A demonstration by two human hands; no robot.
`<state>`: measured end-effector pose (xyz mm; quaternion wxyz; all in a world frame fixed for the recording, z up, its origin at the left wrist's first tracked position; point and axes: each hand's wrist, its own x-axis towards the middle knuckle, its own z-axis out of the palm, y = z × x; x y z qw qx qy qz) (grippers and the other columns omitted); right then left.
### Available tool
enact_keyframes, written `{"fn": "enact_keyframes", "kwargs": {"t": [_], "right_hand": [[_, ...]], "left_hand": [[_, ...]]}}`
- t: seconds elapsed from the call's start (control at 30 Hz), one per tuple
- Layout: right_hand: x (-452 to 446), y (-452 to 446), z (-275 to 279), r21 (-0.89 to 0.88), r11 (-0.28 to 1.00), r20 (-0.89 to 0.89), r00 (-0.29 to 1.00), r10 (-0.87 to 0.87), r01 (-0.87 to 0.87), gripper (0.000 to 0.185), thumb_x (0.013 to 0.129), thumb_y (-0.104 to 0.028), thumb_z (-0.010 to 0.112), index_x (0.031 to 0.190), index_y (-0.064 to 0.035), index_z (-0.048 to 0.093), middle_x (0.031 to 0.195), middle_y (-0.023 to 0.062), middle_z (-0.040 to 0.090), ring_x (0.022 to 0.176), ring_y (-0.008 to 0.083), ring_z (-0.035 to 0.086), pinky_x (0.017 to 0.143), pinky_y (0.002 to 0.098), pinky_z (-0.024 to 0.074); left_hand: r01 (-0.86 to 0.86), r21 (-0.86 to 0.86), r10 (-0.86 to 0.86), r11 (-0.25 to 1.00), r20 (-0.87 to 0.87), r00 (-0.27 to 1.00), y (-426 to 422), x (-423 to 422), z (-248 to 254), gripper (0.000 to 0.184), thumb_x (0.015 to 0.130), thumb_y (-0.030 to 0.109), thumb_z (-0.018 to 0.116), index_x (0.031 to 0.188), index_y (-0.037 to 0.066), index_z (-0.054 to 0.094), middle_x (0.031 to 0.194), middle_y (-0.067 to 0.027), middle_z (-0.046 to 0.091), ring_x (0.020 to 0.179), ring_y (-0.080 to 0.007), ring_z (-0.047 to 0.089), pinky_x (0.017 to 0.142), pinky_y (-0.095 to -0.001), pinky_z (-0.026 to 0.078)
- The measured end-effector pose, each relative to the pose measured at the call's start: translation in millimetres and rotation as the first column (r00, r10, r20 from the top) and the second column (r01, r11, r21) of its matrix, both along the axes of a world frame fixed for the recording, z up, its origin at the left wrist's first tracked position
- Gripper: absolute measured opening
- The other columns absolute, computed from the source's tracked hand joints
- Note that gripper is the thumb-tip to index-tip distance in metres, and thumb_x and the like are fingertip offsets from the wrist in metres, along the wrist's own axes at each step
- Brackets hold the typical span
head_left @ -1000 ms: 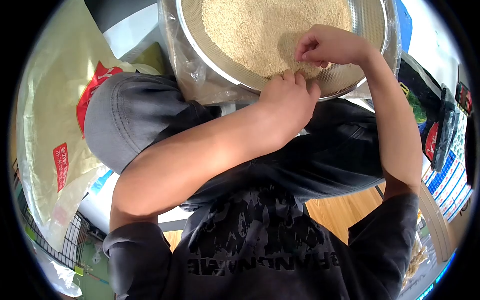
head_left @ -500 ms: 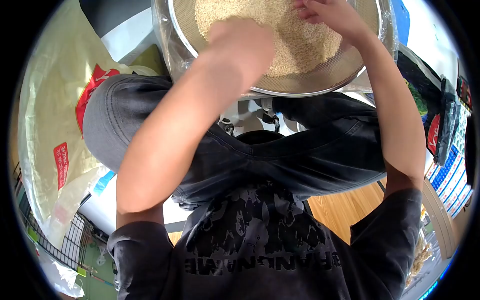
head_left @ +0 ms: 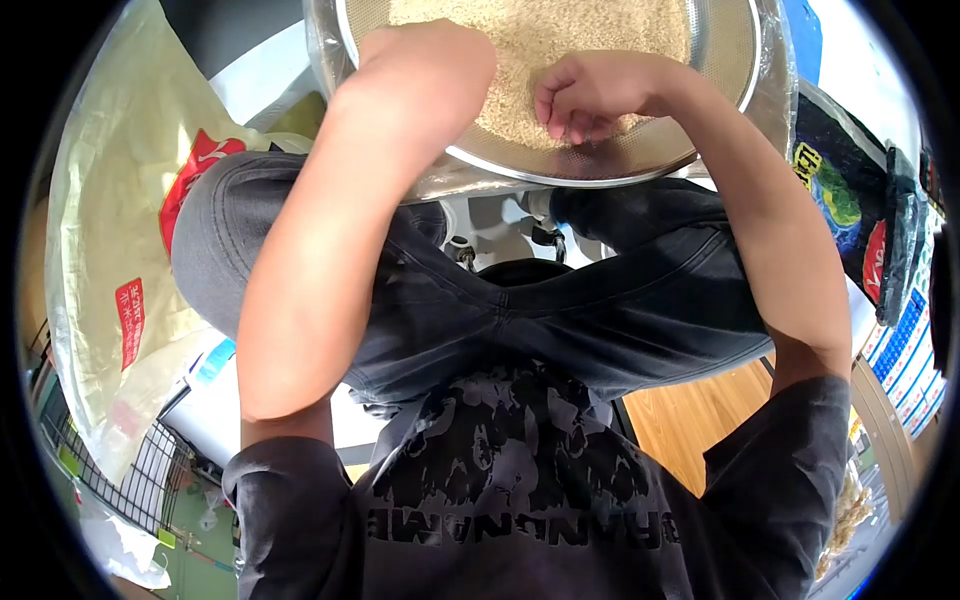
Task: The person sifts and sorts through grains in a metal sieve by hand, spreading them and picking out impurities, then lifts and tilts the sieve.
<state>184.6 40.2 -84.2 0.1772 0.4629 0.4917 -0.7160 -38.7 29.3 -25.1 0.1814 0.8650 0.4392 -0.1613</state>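
A wide round metal mesh sieve (head_left: 470,158) holds a layer of pale beige rice-like grain (head_left: 560,30). My left hand (head_left: 430,70) is over the sieve's left side, back of the hand up, its fingers hidden beneath it. To its right, my right hand (head_left: 605,95) is low over the near part of the grain. Its fingers are curled inward with the tips close together, and I cannot make out what, if anything, lies between them.
Clear plastic (head_left: 325,70) surrounds the sieve. A large pale yellow plastic bag (head_left: 110,230) with red labels stands at left, beside my knee. At right is a dark printed bag (head_left: 850,190). A black wire rack (head_left: 150,475) stands at lower left.
My left hand has moved slightly left and up, toward the sieve's rim. My right hand has come down and left, from the far grain to the near side, its fingers now curled.
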Motion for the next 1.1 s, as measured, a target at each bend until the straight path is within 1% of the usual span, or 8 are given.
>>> {"fn": "enact_keyframes", "kwargs": {"t": [0.17,0.2,0.27,0.37,0.5,0.57,0.77,1.1], "right_hand": [[-12.4,7.5,10.7,0.329,0.936,0.054,0.992,0.116,-0.127,0.014,0.095,-0.014,0.062,0.102,-0.0049,0.070,0.080,0.0013,0.064,0.069,0.0112,0.061,0.062,0.0284,0.0494],[-15.0,6.1,4.1,0.328,0.936,0.051,0.992,0.119,-0.129,0.014,0.095,-0.014,0.062,0.102,-0.0049,0.070,0.080,0.0013,0.064,0.069,0.0112,0.061,0.062,0.0284,0.0494],[-19.7,0.5,-12.0,0.581,0.814,-0.126,0.984,0.125,-0.028,0.014,0.094,-0.016,0.067,0.103,-0.0047,0.071,0.073,0.0000,0.058,0.067,0.0118,0.056,0.063,0.0300,0.0475],[-28.9,-1.4,2.9,0.704,0.681,0.044,0.969,0.243,-0.203,0.017,0.092,-0.016,0.072,0.104,-0.0045,0.074,0.072,0.0005,0.057,0.068,0.0125,0.056,0.065,0.0316,0.0476],[-33.8,-1.0,7.2,0.705,0.661,0.107,0.960,0.260,-0.258,0.015,0.092,-0.013,0.073,0.104,-0.0052,0.076,0.073,0.0010,0.058,0.069,0.0135,0.056,0.067,0.0325,0.0484],[-33.7,-1.9,0.7,0.686,0.702,0.045,0.974,0.220,-0.190,0.016,0.090,-0.010,0.074,0.104,-0.0033,0.077,0.079,0.0041,0.067,0.075,0.0156,0.064,0.073,0.0324,0.0534],[-39.3,-2.6,-1.9,0.700,0.685,0.082,0.976,0.203,-0.201,0.023,0.088,-0.009,0.076,0.107,0.0027,0.075,0.103,0.0160,0.078,0.100,0.0253,0.075,0.093,0.0363,0.0591],[-37.3,-6.1,-8.8,0.758,0.620,0.114,0.977,0.178,-0.201,0.023,0.086,-0.010,0.076,0.105,0.0033,0.075,0.103,0.0191,0.077,0.098,0.0322,0.075,0.092,0.0390,0.0595]], "left_hand": [[0.042,0.152,-0.040,0.987,-0.020,0.999,7.3,-13.3,9.9,0.017,0.088,0.005,0.054,0.097,0.000,0.068,0.094,-0.0228,0.071,0.094,-0.0405,0.071,0.079,-0.0489,0.058],[-0.039,0.044,0.041,0.998,-0.040,0.998,8.9,-8.2,25.8,0.020,0.090,0.009,0.055,0.095,-0.003,0.071,0.094,-0.0256,0.072,0.094,-0.0408,0.072,0.080,-0.0496,0.057],[-0.125,-0.064,0.120,0.990,-0.069,0.990,7.1,-2.9,37.6,0.025,0.092,0.013,0.057,0.093,-0.005,0.074,0.094,-0.0283,0.073,0.093,-0.0411,0.073,0.081,-0.0502,0.057],[-0.188,-0.063,0.188,0.980,-0.009,0.982,4.0,-1.8,35.8,0.020,0.087,0.003,0.057,0.089,-0.005,0.074,0.090,-0.0287,0.073,0.091,-0.0406,0.074,0.078,-0.0500,0.058],[-0.085,-0.076,0.088,0.993,0.036,0.996,1.7,-10.3,48.8,0.021,0.088,0.004,0.055,0.088,-0.006,0.073,0.090,-0.0281,0.072,0.090,-0.0417,0.073,0.079,-0.0503,0.057],[-0.015,-0.119,0.027,0.993,0.096,0.995,0.4,-13.7,47.8,0.023,0.089,0.005,0.054,0.088,-0.006,0.073,0.090,-0.0279,0.072,0.090,-0.0420,0.073,0.079,-0.0499,0.057],[-0.177,-0.131,0.211,0.975,0.317,0.925,-11.1,-10.1,61.3,0.029,0.092,0.012,0.050,0.087,-0.005,0.072,0.090,-0.0273,0.071,0.091,-0.0425,0.071,0.082,-0.0493,0.055],[-0.160,-0.136,0.195,0.978,0.308,0.931,-6.9,-13.4,40.2,0.029,0.091,0.010,0.049,0.084,-0.006,0.072,0.089,-0.0284,0.071,0.090,-0.0431,0.071,0.081,-0.0501,0.055]]}}
